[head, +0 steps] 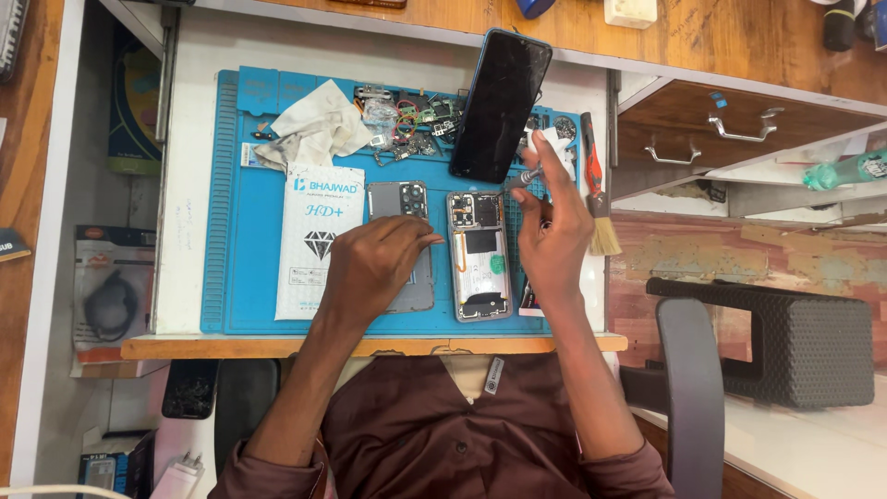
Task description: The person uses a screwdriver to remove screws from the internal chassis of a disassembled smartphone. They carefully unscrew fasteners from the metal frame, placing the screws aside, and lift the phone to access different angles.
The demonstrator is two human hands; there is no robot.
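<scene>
Opened phone, back cover off, lies face down near the right side of the blue work mat on the table; board, battery and an orange flex cable exposed. Right hand just right of it, fingers curled shut around a small screwdriver, tip pointing toward the phone's far end. Left hand lies palm down, fingers loosely spread, on the grey back cover just left of the phone; it grips nothing. Cracked black screen panel leans tilted at the far edge of the mat, above the phone. White flat packet left of the cover. Crumpled cloth and loose small parts at far side. Brush with red handle right of the hand.
</scene>
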